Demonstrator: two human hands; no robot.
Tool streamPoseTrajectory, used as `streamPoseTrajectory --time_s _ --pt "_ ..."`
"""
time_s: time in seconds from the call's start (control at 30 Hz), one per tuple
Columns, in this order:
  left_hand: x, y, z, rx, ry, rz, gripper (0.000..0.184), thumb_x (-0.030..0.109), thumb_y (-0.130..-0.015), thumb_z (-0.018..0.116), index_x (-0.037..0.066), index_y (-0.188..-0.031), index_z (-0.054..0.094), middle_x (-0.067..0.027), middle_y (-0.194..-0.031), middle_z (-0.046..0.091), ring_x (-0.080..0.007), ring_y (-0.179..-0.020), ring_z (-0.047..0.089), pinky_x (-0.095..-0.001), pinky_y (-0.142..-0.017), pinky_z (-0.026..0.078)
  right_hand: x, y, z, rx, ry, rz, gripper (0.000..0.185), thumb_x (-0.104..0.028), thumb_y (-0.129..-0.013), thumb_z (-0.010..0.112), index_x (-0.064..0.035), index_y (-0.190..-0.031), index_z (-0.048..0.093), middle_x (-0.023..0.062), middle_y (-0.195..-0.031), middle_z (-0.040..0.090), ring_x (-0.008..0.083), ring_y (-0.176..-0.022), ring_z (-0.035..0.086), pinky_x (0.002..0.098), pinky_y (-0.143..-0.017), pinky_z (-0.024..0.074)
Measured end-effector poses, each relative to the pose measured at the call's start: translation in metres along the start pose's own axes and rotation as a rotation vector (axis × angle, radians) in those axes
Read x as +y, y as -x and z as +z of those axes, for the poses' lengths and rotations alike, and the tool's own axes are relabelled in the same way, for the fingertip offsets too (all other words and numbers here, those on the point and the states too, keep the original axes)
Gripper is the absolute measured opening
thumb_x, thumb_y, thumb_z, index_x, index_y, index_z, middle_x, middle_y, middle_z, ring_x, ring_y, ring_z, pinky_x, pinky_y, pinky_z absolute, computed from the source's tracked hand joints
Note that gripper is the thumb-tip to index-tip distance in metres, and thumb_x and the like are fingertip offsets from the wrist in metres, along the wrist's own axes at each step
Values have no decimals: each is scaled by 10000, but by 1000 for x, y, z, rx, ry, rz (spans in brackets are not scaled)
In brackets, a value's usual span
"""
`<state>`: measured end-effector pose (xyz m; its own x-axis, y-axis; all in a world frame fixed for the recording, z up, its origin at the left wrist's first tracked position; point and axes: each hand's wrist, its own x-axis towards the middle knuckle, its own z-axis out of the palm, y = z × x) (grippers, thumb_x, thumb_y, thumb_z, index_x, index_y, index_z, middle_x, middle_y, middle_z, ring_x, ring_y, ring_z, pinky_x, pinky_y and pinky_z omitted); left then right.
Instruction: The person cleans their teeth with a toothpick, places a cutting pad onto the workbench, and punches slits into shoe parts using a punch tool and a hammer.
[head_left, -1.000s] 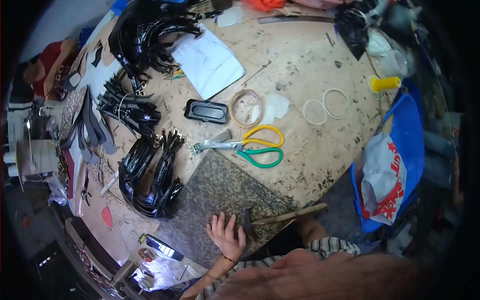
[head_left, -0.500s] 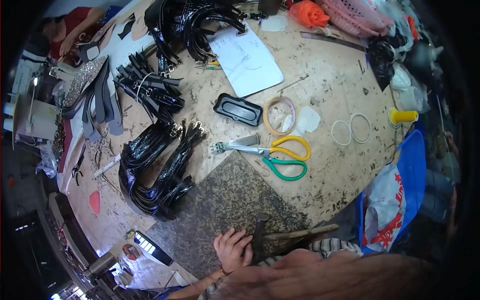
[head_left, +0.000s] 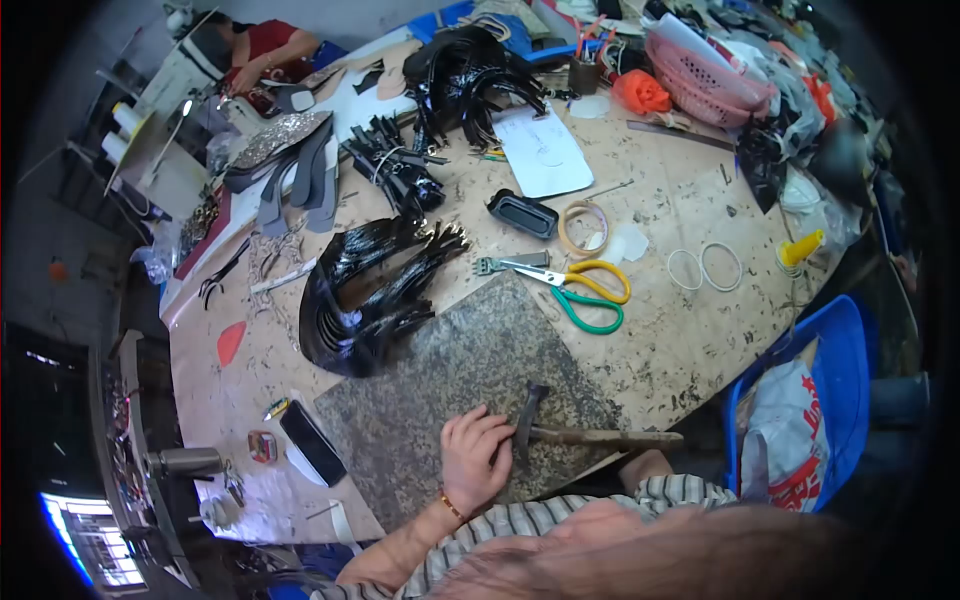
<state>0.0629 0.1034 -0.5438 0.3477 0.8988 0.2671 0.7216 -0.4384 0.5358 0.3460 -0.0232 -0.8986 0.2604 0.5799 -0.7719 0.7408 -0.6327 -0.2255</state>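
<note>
Lying mostly open and holding nothing, the left hand (head_left: pixel 476 455) is on the speckled board (head_left: pixel 415 400) beside the hammer (head_left: pixel 532 412).

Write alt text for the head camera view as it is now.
A person's left hand rests on a mottled slab, beside a hammer, at a cluttered worktable. Beyond the slab lie scissors with yellow and green handles, glossy black straps and a tape roll.
</note>
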Motion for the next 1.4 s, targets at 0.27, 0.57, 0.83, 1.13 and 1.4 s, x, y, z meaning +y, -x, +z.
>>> streamPoseTrajectory --time_s 0.27,0.57,0.83,1.13,1.4 --pt "-3 10 2 53 6 101 251 105 -765 666 88 -1010 614 -80 -1111 614 -303 -1167 532 -443 -984 373 -4 -12 -6 260 -316 -253 737 -567 -913 478 -9 -1393 453 190 -1430 466 316 -1351 406 372 -1103 336" --pt "-24 24 5 76 104 211 302 137 -751 688 81 -1038 616 -92 -1127 606 -294 -1166 520 -427 -980 377 -23 128 -94 -217 -142 -349 805 -587 -969 367 60 -1446 309 280 -1499 304 348 -1395 328 393 -1116 316" --pt "-30 26 4 87 165 259 237 147 -765 688 71 -984 638 -107 -1023 626 -311 -1055 560 -423 -934 410 -52 200 -77 297 196 -492 952 -572 -854 576 99 -1437 234 346 -1351 413 457 -1231 454 477 -1026 404" --pt "-27 28 4 109 187 252 196 129 -789 678 61 -970 649 -123 -980 638 -319 -1016 580 -424 -905 436 -50 214 -90 359 244 -553 1013 -538 -797 668 82 -1455 212 326 -1295 451 463 -1168 487 474 -1009 419" --pt "-23 25 1 109 217 159 175 105 -797 667 46 -962 658 -146 -992 646 -329 -1012 592 -417 -908 451 -49 284 -258 -411 -436 -940 557 -143 -895 662 -3 -1385 438 127 -1258 595 198 -1118 586 346 -980 456"
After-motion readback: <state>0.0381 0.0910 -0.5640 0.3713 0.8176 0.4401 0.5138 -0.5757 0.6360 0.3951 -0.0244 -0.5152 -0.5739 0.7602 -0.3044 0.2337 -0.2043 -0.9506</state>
